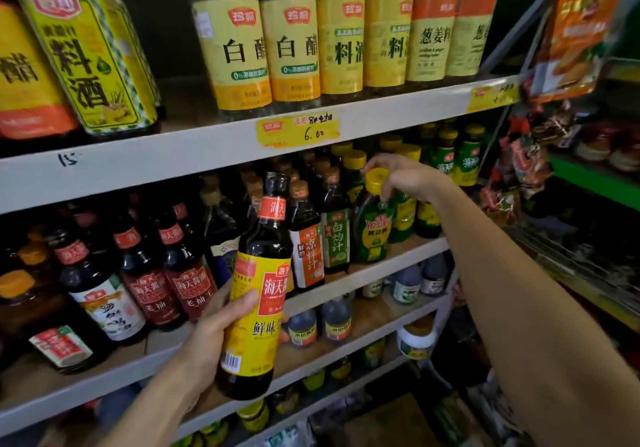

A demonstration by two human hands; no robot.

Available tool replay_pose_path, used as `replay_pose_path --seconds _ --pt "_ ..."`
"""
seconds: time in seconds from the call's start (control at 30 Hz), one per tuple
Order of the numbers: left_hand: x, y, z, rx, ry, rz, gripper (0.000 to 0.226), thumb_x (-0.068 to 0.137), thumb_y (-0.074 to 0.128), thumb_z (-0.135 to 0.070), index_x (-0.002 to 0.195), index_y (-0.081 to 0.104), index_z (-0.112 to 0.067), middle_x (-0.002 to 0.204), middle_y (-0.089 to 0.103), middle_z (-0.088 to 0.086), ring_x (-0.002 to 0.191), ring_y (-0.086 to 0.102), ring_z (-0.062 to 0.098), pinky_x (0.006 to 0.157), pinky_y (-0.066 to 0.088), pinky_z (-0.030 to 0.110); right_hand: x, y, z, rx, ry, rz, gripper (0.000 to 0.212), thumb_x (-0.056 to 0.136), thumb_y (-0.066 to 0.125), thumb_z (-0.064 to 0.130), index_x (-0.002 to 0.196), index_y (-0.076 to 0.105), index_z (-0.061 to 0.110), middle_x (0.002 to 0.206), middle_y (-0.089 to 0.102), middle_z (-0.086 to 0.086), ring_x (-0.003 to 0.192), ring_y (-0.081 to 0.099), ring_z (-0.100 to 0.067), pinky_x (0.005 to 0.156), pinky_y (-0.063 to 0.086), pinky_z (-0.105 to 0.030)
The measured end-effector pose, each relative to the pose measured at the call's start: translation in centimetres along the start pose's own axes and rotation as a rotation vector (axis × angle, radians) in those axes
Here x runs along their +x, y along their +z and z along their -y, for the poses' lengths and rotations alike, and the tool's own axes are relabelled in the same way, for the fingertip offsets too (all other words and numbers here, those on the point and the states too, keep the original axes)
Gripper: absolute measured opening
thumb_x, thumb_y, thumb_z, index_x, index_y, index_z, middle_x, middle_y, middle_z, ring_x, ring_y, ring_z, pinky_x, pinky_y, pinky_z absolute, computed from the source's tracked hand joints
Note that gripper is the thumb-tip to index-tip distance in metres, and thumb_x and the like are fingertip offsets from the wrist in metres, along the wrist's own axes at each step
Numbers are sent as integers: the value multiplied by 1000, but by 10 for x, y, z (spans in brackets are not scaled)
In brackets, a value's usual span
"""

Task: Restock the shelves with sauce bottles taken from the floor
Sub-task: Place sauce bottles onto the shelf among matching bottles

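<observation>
— Where's the bottle?
— Dark bottle (258, 304), yellow label, in my left hand (214, 339), fingers wrapped round its lower half. Near upright, in front of the middle shelf (381, 270), not on it.

— Right hand?
— My right hand (401, 176) pinches the yellow cap (375, 180) of a green bottle (374, 235) standing at the shelf front.

— Around them?
— Brown-capped bottles (308, 249) just beside the green one, red-label bottles (149, 291) further left. Above, tall yellow-label bottles (291, 48) and a price tag (298, 130) reading 6.00.

head camera faces the shelves (214, 156) close up, angled downward.
</observation>
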State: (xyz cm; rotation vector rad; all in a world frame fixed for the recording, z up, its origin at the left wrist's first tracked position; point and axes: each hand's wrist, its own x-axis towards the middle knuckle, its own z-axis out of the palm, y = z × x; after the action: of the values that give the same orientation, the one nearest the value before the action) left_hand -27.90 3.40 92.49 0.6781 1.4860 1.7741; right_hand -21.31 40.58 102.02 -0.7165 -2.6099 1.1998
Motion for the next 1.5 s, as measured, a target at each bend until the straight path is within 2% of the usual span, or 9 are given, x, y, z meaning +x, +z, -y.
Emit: replay_pose_path --seconds 0.13,0.3,0.43,0.6,0.7,0.83,0.93,1.07,1.5 --pt "1 -1 5 -2 0 -19 75 58 80 -44 118 59 -4 97 68 33 75 68 48 67 58 50 19 -2 9 -104 42 42 61 77 66 -12 124 62 27 153 39 -7 135 39 -33 87 40 -32" --pt "1 -1 5 -12 -9 -29 87 50 88 -53 118 60 -5 97 68 33 76 68 48 66 58 49 35 4 17 -412 27 21 65 87 67 -3 140 53 32 151 44 -8 91 59 -19 67 51 -27" --pt "0 -5 6 -29 5 -48 71 63 73 -43 120 57 -3 95 68 33 72 68 49 66 59 50 38 4 10 -422 -1 15 63 87 67 -3 138 54 32 157 38 -6 133 46 -29 92 41 -30" --pt "-3 -7 8 -77 -5 -85 76 59 76 -46 119 58 -3 94 67 34 68 68 46 65 59 49 22 15 8 -295 -22 -52 68 86 62 -10 143 51 23 155 38 -12 134 45 -32 92 43 -29" --pt "-8 -12 10 -125 -28 -81 90 47 89 -55 113 61 0 92 66 36 67 68 46 64 59 49 -11 47 8 -287 -128 -520 59 83 58 -11 138 55 12 138 48 -17 125 51 -36 99 48 -38" --pt "-22 -28 0 -251 -74 11 76 49 88 -58 97 73 -1 86 67 32 65 68 43 63 57 45 -74 129 35 -198 -440 -1056 20 82 56 -5 97 67 5 99 62 -13 93 59 -23 75 48 -35" --pt "-35 -44 -12 -333 -35 88 73 56 86 -57 101 71 -1 83 67 31 62 67 41 60 56 42 -112 186 78 300 -357 -758 16 88 59 1 88 68 14 85 67 -4 81 63 -14 76 54 -38" --pt "-66 -63 -24 -366 -12 155 72 61 82 -60 105 72 -4 85 69 26 65 69 40 63 58 42 -147 233 153 1001 -274 -18 28 97 58 33 121 64 20 110 73 -5 98 70 -17 80 57 -31" --pt "-205 -219 -29 -435 -43 65 72 67 75 -65 104 70 -4 87 71 22 69 71 35 68 58 38 -170 404 289 942 -286 390 15 80 70 37 91 78 31 93 75 6 84 70 -10 71 54 -27"
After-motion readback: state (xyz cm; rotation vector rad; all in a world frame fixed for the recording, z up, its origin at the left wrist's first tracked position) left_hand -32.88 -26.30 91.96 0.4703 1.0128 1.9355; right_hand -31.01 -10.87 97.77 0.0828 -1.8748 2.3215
